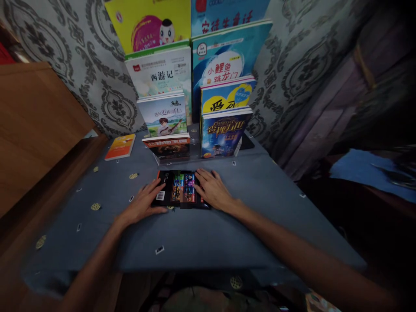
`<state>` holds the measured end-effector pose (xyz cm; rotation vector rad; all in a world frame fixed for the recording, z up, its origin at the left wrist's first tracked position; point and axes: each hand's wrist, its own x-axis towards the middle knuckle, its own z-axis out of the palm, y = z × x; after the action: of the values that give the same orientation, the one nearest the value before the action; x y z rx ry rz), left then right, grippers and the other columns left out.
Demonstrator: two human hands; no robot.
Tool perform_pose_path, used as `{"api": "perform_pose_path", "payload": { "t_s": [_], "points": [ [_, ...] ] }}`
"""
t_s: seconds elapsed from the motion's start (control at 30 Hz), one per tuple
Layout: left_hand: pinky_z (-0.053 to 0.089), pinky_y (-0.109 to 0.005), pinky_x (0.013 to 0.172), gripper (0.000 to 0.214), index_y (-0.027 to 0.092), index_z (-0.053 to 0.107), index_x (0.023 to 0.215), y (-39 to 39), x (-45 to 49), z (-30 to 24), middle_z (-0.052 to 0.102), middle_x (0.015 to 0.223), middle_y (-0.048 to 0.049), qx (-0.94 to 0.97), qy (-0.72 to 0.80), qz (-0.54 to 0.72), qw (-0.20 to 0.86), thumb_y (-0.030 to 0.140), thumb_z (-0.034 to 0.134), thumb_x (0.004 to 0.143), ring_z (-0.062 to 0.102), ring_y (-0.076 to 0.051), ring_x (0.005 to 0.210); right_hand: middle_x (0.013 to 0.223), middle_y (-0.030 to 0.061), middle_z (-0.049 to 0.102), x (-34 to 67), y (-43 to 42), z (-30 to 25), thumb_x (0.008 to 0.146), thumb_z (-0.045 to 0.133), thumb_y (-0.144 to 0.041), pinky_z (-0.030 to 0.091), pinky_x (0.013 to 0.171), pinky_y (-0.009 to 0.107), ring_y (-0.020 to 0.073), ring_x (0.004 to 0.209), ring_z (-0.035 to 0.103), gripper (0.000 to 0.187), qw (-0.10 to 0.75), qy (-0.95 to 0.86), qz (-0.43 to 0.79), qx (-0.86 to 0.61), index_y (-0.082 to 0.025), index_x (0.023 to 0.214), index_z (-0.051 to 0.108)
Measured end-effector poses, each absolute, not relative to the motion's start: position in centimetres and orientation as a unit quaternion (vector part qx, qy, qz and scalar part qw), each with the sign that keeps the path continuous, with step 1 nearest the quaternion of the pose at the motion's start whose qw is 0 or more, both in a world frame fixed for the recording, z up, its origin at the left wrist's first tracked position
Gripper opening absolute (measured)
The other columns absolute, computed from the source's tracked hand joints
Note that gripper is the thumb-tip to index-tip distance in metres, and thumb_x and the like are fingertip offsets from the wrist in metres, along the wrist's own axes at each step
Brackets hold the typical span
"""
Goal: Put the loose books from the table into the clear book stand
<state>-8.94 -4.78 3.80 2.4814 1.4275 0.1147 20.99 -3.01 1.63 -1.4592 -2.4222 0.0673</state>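
Observation:
A dark book (179, 189) with a bright picture strip and a white barcode lies flat on the blue-grey tablecloth (182, 234). My left hand (144, 205) lies on the book's left edge, fingers stretched flat and thumb along its near side. My right hand (212, 189) rests palm down on the book's right part, fingers spread. Neither hand grips the book. Just behind it stands a tiered rack of upright books (191, 95).
An orange book (120, 146) lies flat at the back left of the table. A dark-covered book (168, 147) leans at the rack's front. A wooden board (32, 125) stands to the left; patterned curtain behind; blue cloth (367, 171) at right.

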Motion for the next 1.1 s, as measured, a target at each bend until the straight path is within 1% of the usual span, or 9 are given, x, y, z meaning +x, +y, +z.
{"api": "perform_pose_path", "payload": {
  "t_s": [0.07, 0.17, 0.27, 0.43, 0.6, 0.67, 0.77, 0.9, 1.1],
  "points": [
    [0.027, -0.054, 0.121, 0.074, 0.030, 0.034, 0.154, -4.8, -9.7, 4.1, 0.026, 0.165, -0.0103, 0.865, 0.476, 0.040, 0.156, 0.058, 0.059, 0.091, 0.026, -0.031, 0.152, 0.143, 0.0196, 0.057, 21.0, -3.5, 2.3, 0.102, 0.040, -0.032, 0.037, 0.108, 0.052, 0.0317, 0.132, 0.049, 0.043, 0.148, -0.845, 0.005, -0.514, -0.010, 0.135, 0.057],
    [0.031, -0.053, 0.120, 0.056, 0.030, 0.046, 0.147, -4.1, -9.9, 4.3, 0.036, 0.162, -0.0081, 0.874, 0.461, 0.063, 0.140, 0.051, 0.055, 0.096, 0.029, -0.030, 0.151, 0.120, 0.0179, 0.067, 21.5, -5.0, 3.4, 0.100, 0.048, -0.033, 0.044, 0.091, 0.045, 0.0318, 0.111, 0.058, 0.034, 0.122, -0.833, -0.019, -0.539, -0.012, 0.120, 0.067],
    [0.039, -0.052, 0.115, 0.042, 0.028, 0.056, 0.139, -3.1, -8.9, 4.0, 0.050, 0.152, -0.0085, 0.871, 0.474, 0.101, 0.081, 0.039, 0.048, 0.100, 0.044, -0.029, 0.141, 0.099, 0.0120, 0.070, 22.3, -7.2, 3.8, 0.100, 0.048, -0.027, 0.043, 0.082, 0.039, 0.0274, 0.095, 0.061, 0.026, 0.126, -0.832, -0.013, -0.541, -0.016, 0.104, 0.071],
    [0.048, -0.048, 0.105, 0.040, 0.026, 0.062, 0.132, -2.1, -6.3, 3.1, 0.060, 0.139, -0.0089, 0.854, 0.502, 0.133, 0.029, 0.018, 0.040, 0.099, 0.060, -0.025, 0.121, 0.088, 0.0072, 0.071, 23.0, -9.8, 3.0, 0.099, 0.048, -0.022, 0.041, 0.078, 0.036, 0.0227, 0.083, 0.063, 0.022, 0.182, -0.861, 0.002, -0.475, -0.019, 0.093, 0.070],
    [0.050, -0.045, 0.103, 0.034, 0.023, 0.067, 0.121, -1.9, -5.1, 3.5, 0.064, 0.129, -0.0097, 0.851, 0.502, 0.155, 0.030, 0.021, 0.041, 0.100, 0.061, -0.025, 0.116, 0.080, 0.0075, 0.073, 22.7, -8.1, 3.7, 0.100, 0.044, -0.022, 0.042, 0.078, 0.037, 0.0217, 0.076, 0.066, 0.031, 0.178, -0.857, 0.014, -0.484, -0.018, 0.084, 0.070],
    [0.049, -0.044, 0.102, 0.032, 0.021, 0.067, 0.119, -2.0, -4.6, 3.6, 0.064, 0.127, -0.0097, 0.840, 0.519, 0.158, 0.025, 0.026, 0.042, 0.101, 0.061, -0.025, 0.115, 0.086, 0.0091, 0.074, 21.7, -6.5, 4.3, 0.101, 0.043, -0.023, 0.044, 0.083, 0.038, 0.0230, 0.083, 0.068, 0.032, 0.183, -0.855, 0.021, -0.485, -0.017, 0.090, 0.072],
    [0.050, -0.044, 0.099, 0.030, 0.019, 0.064, 0.119, -2.3, -3.8, 3.2, 0.065, 0.124, -0.0108, 0.824, 0.545, 0.158, 0.012, 0.029, 0.043, 0.100, 0.060, -0.026, 0.114, 0.112, 0.0130, 0.074, 19.1, -4.1, 4.6, 0.103, 0.040, -0.026, 0.045, 0.097, 0.041, 0.0261, 0.108, 0.066, 0.034, 0.213, -0.870, 0.056, -0.441, -0.014, 0.121, 0.066],
    [0.049, -0.045, 0.100, 0.033, 0.018, 0.059, 0.126, -2.6, -3.4, 2.1, 0.062, 0.132, -0.0134, 0.817, 0.551, 0.170, -0.006, 0.019, 0.047, 0.095, 0.060, -0.027, 0.116, 0.145, 0.0162, 0.056, 15.0, -1.4, 3.8, 0.104, 0.040, -0.030, 0.039, 0.113, 0.043, 0.0250, 0.137, 0.050, 0.044, 0.211, -0.898, 0.092, -0.375, -0.012, 0.143, 0.050],
    [0.047, -0.046, 0.102, 0.037, 0.016, 0.057, 0.129, -2.6, -3.9, 1.5, 0.061, 0.136, -0.0144, 0.824, 0.533, 0.190, 0.005, 0.014, 0.048, 0.093, 0.059, -0.027, 0.119, 0.148, 0.0199, 0.053, 13.5, 0.2, 2.5, 0.104, 0.043, -0.036, 0.030, 0.120, 0.048, 0.0261, 0.142, 0.046, 0.052, 0.181, -0.913, 0.090, -0.353, -0.009, 0.147, 0.043]
  ]
}}
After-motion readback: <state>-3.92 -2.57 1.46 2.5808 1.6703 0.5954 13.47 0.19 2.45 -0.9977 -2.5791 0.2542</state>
